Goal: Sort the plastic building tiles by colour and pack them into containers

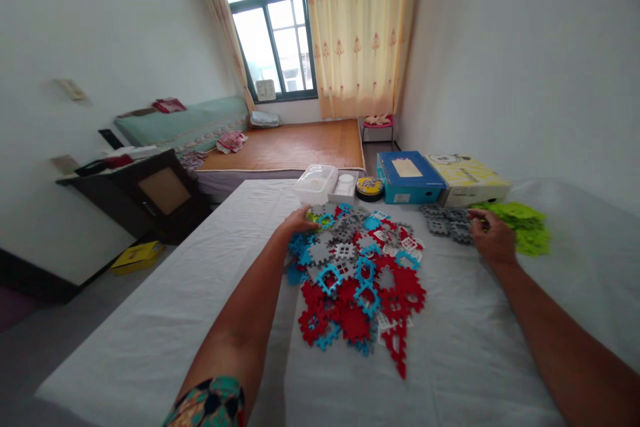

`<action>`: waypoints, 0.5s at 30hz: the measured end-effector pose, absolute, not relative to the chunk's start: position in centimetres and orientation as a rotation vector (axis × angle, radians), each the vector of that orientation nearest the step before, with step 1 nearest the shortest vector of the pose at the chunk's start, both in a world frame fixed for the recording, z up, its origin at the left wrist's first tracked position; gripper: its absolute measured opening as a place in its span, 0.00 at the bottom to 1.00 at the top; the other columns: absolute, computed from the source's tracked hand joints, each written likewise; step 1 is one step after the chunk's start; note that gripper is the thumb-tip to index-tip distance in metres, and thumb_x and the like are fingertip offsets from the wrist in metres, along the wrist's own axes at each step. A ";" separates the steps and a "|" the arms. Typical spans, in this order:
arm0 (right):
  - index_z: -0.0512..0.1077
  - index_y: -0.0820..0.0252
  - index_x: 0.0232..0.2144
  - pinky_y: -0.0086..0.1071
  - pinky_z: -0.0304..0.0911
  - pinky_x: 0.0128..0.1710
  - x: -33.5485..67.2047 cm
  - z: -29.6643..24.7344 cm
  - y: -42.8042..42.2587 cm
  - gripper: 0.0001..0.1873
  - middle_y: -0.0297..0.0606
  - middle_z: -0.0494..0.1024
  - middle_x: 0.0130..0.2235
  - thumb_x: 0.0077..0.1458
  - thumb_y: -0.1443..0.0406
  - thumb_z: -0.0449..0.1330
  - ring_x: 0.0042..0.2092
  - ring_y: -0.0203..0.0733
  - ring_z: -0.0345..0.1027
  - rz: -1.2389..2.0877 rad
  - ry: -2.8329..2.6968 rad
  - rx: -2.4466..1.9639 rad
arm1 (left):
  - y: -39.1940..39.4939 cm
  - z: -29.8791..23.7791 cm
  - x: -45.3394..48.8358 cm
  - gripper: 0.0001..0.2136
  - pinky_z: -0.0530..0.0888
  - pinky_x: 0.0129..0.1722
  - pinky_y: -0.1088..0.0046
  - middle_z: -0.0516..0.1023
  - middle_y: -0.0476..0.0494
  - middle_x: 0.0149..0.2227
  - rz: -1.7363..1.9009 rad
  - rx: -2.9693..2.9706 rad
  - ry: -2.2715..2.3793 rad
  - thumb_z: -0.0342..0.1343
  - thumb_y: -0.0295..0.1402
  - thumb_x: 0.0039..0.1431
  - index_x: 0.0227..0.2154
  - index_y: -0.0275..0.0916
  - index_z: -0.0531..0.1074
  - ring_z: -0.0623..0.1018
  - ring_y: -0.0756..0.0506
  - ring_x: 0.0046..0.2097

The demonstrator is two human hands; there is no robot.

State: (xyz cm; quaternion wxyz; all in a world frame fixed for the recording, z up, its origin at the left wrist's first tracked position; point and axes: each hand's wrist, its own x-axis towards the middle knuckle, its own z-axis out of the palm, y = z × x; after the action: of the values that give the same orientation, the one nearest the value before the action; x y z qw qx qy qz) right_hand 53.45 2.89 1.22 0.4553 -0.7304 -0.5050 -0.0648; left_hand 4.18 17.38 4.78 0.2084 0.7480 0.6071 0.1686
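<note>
A heap of flat, toothed plastic building pieces (355, 323) in red, blue, grey, white and green lies on the cloth-covered table in front of me. At its far left edge, my left hand (299, 220) reaches in with bent fingers beside a yellow-green piece (314, 218); what its fingertips grip is hidden. Off to the right, my right hand (494, 235) has its fingers curled at the edge of a group of dark grey pieces (445, 221). Whether a piece is pinched there is too small to tell. Just beyond that hand lies a pile of bright green pieces (533, 230).
Along the far edge stand a clear plastic box (317, 181), a small white box (344, 187), a round yellow-and-black tin (370, 189), a blue box (410, 177) and a yellow-white box (467, 177). Behind are a bed (300, 143) and a dark cabinet (165, 193).
</note>
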 end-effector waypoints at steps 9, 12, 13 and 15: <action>0.75 0.57 0.41 0.34 0.62 0.37 53.3 1.0 2.9 0.17 0.42 0.80 0.39 0.53 0.63 0.51 0.33 0.43 0.70 -0.136 -1.308 -1.793 | 15.1 7.6 5.7 0.17 0.74 0.42 0.69 0.81 0.46 0.35 0.482 2.173 1.429 0.63 0.33 0.43 0.39 0.36 0.78 0.79 0.43 0.39; 0.75 0.59 0.40 0.34 0.63 0.36 53.2 0.9 3.1 0.17 0.42 0.80 0.38 0.52 0.63 0.51 0.32 0.42 0.70 -0.134 -1.318 -1.764 | 12.3 9.3 6.6 0.16 0.73 0.46 0.69 0.82 0.46 0.39 0.519 2.194 1.254 0.63 0.33 0.45 0.40 0.37 0.78 0.79 0.44 0.41; 0.76 0.59 0.40 0.34 0.63 0.36 53.1 0.8 3.1 0.17 0.41 0.80 0.37 0.51 0.63 0.52 0.32 0.42 0.70 -0.139 -1.322 -1.753 | 11.1 9.9 7.0 0.16 0.73 0.47 0.69 0.82 0.46 0.40 0.527 2.202 1.167 0.63 0.33 0.46 0.40 0.37 0.78 0.79 0.44 0.43; 0.76 0.59 0.39 0.34 0.63 0.35 53.0 0.9 3.2 0.17 0.41 0.80 0.37 0.51 0.63 0.52 0.32 0.41 0.70 -0.149 -1.342 -1.726 | 8.7 11.0 7.7 0.15 0.72 0.50 0.68 0.82 0.46 0.42 0.450 2.211 1.004 0.62 0.32 0.46 0.40 0.39 0.79 0.79 0.43 0.44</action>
State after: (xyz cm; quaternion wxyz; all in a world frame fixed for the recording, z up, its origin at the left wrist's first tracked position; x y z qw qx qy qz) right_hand 52.96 3.17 0.89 0.4575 -0.7003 -0.5446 -0.0607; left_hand 7.65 8.74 11.05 0.3298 0.8453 0.3836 0.1719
